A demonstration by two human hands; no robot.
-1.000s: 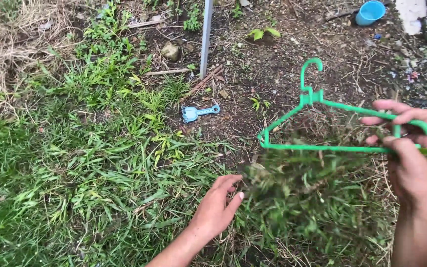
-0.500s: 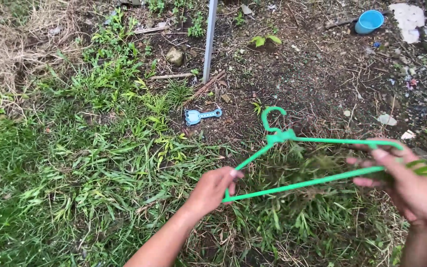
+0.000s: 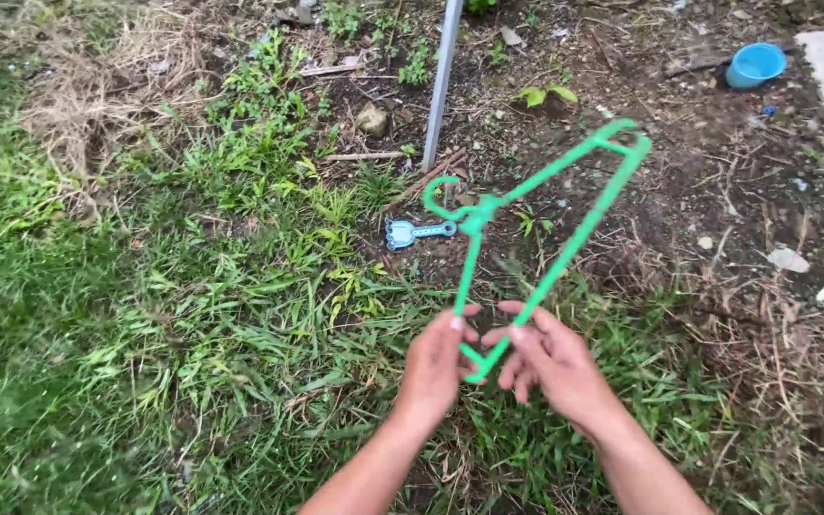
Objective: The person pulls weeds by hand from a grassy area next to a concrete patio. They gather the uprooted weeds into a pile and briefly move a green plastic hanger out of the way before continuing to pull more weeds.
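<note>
The left hand (image 3: 436, 367) and right hand (image 3: 550, 362) each pinch one corner of a green hanger (image 3: 526, 229), fingers closed on its bars, holding it above the grass (image 3: 193, 315). Beyond lie a small blue tool (image 3: 417, 231), a grey pole (image 3: 441, 81) and a blue bowl (image 3: 753, 65).

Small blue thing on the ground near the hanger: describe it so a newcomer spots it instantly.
Find the grey pole rising from the dirt at top centre. Below its base, where grass meets soil, lies a small light-blue toy shovel, left of the green hanger's hook. Unlike the round blue bowl top right, it is flat and long-handled.
</note>
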